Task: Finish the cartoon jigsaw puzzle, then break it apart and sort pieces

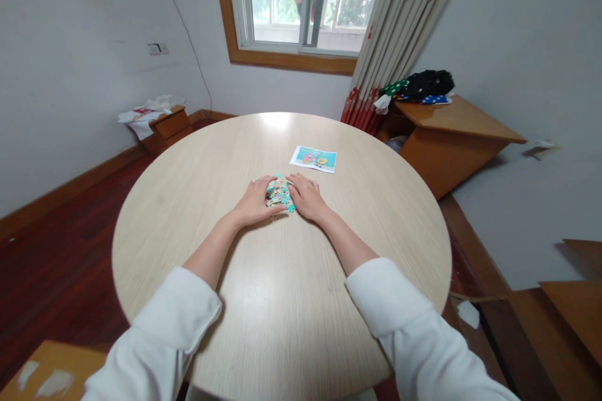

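Note:
A small heap of jigsaw puzzle pieces (280,194), turquoise, tan and other colours, lies near the middle of the round table. Around its left side curves my left hand (258,201), thumb stretched along the near edge and fingers apart from it. My right hand (305,195) lies against the heap's right side, palm down, its fingers extended and touching the pieces. Neither hand is closed on a piece. Just beyond the hands lies a flat printed picture (314,159) with cartoon figures on a turquoise ground. Parts of the heap are hidden under my fingers.
The round pale wood table (263,326) fills the middle of the view. A brown cabinet (461,118) with dark and patterned cloths (423,86) stands at the right. Back left is a low wooden box (172,125) with white cloth. A wooden stool (56,366) shows at lower left.

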Tool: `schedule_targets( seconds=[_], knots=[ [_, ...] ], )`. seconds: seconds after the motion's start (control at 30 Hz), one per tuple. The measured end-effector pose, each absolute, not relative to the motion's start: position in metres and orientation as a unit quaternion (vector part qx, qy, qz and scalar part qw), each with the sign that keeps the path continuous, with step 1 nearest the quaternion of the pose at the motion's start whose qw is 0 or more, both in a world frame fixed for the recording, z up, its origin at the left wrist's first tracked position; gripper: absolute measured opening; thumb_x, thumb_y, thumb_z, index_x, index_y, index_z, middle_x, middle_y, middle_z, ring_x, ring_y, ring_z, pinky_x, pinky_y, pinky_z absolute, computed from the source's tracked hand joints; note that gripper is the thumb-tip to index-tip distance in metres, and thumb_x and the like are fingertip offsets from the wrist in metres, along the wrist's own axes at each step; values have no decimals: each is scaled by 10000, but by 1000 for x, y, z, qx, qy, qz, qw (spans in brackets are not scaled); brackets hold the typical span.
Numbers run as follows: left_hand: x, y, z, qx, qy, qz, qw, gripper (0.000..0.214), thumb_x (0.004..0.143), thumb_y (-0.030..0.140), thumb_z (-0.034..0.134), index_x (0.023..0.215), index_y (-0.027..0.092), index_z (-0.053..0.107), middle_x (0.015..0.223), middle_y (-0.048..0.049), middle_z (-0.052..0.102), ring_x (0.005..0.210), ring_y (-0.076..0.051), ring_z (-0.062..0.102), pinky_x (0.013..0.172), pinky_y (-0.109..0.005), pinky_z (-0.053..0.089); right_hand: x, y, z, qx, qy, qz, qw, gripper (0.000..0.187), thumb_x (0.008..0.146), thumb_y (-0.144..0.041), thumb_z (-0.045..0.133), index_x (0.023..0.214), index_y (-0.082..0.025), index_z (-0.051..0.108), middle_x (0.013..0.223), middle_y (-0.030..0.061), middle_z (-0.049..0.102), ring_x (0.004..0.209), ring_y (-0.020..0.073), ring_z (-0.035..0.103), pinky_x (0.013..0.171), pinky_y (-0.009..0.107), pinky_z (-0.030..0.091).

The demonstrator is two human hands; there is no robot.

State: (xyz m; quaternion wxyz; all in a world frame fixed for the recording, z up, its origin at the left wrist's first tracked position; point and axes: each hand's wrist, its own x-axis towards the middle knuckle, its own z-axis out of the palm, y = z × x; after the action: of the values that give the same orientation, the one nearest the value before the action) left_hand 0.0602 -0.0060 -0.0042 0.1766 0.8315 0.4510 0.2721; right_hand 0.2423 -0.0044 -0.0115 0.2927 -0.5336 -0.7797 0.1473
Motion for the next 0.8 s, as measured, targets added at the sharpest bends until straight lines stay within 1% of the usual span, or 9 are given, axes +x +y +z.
schedule_targets(
  seconds=[0.07,0.1,0.17,0.27,0.43,0.57,0.63,0.7,0.8],
  knots=[
    [61,-8,-4,850,449,226,158,879,616,522,702,1344,185,341,1402,-185,390,1327,-338,295,1078,-550,150,242,-5,-12,-531,-790,155,263,390,935,-278,334,1288,-199,481,1371,101,484,1323,234,353,1079,502,167],
    [62,-9,-5,853,453,211,152,939,597,548,710,1367,187,312,1421,-193,365,1348,-350,256,1078,-569,119,241,-6,-11,-527,-796,160,252,393,938,-280,330,1295,-198,473,1364,101,493,1313,233,370,1082,507,155],
    [63,-10,-6,852,463,197,146,970,602,573,698,1386,180,281,1433,-201,350,1360,-350,236,1077,-578,109,241,-7,-9,-518,-800,169,250,385,938,-276,331,1289,-212,475,1334,92,524,1265,217,433,1080,508,161],
    [65,-10,-8,845,472,206,143,865,683,549,643,1375,168,291,1421,-194,377,1341,-324,292,1077,-555,139,242,-6,-7,-514,-796,179,265,376,931,-273,344,1278,-231,483,1321,76,538,1242,203,456,1072,496,193],
    [68,-8,-11,834,479,231,145,701,769,466,587,1348,168,328,1387,-171,435,1284,-290,392,1073,-533,170,239,4,-8,-515,-791,190,269,431,924,-284,337,1331,-186,440,1409,91,438,1362,228,286,1095,486,168],
    [69,-6,-12,827,482,243,160,665,790,445,567,1348,173,329,1390,-157,439,1274,-279,409,1079,-533,167,234,12,-8,-512,-793,206,257,461,920,-320,343,1360,-200,406,1431,85,407,1376,226,256,1110,489,131],
    [69,-6,-11,825,481,248,166,630,807,433,545,1346,185,333,1393,-146,439,1276,-273,409,1084,-530,163,234,13,-7,-508,-796,211,254,451,913,-318,361,1348,-213,418,1409,80,440,1349,220,315,1110,498,122],
    [69,-6,-10,821,480,256,174,561,841,418,488,1332,183,351,1379,-143,456,1272,-266,414,1087,-523,169,235,14,-8,-496,-795,222,270,425,911,-304,364,1318,-215,446,1326,72,535,1285,204,412,1106,504,124],
    [68,-7,-8,807,477,285,199,496,888,410,380,1302,136,384,1327,-170,495,1245,-260,441,1078,-495,226,239,15,-9,-479,-774,248,332,378,902,-272,358,1237,-201,518,1130,55,662,1137,179,542,1079,468,225]
  ],
)
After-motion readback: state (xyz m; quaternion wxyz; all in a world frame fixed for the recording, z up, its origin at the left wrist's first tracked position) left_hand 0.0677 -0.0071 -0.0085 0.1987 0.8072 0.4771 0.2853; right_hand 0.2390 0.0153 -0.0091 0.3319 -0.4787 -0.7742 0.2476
